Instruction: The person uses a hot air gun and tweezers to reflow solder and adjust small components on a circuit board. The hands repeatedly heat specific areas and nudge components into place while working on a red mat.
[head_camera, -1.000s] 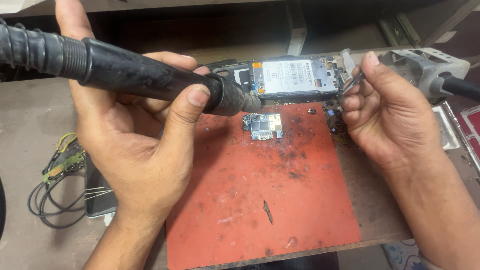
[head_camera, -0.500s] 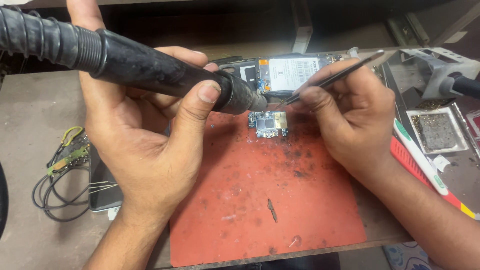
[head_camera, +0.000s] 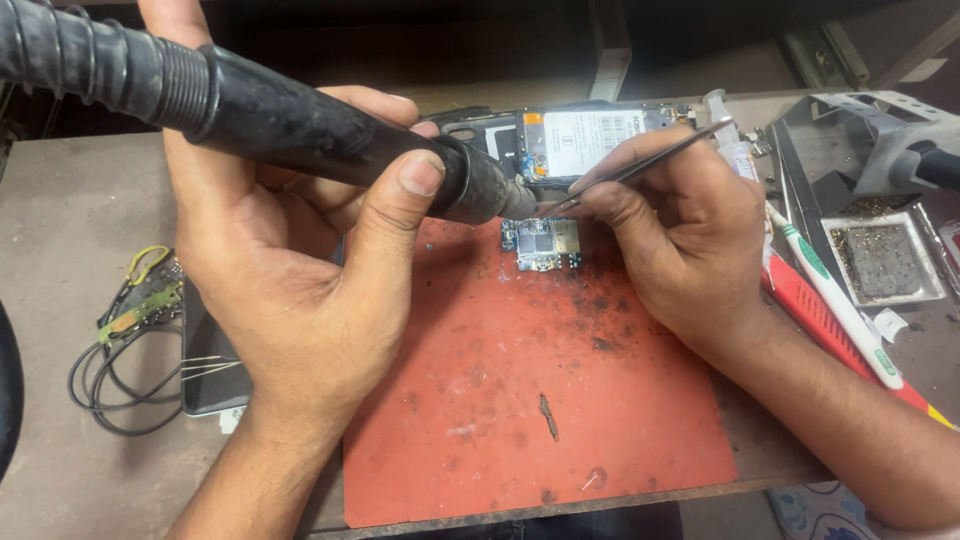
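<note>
The left hand was clenched around the black handle of a hot-air tool, thumb pressed on top near the nozzle end, the ribbed hose running off to the upper left of the frame. The nozzle pointed toward the centre, just above a small circuit board. The right hand held a pair of thin metal tweezers in a pinching grip between thumb and forefinger, their tips meeting the nozzle end at the lower edge of an opened phone lying at the top centre. Whether the tips touched the phone or the nozzle could not be told.

The small circuit board lay just below the phone, on the upper part of a red, scorched work mat that covered the middle of the bench. A dark sliver lay lower on the mat. At the left of the frame sat a tangle of black wires with a yellow-green clip, beside a flat dark device. At the right lay a white and green toothbrush, a red tool alongside it, and a small tray of grit.
</note>
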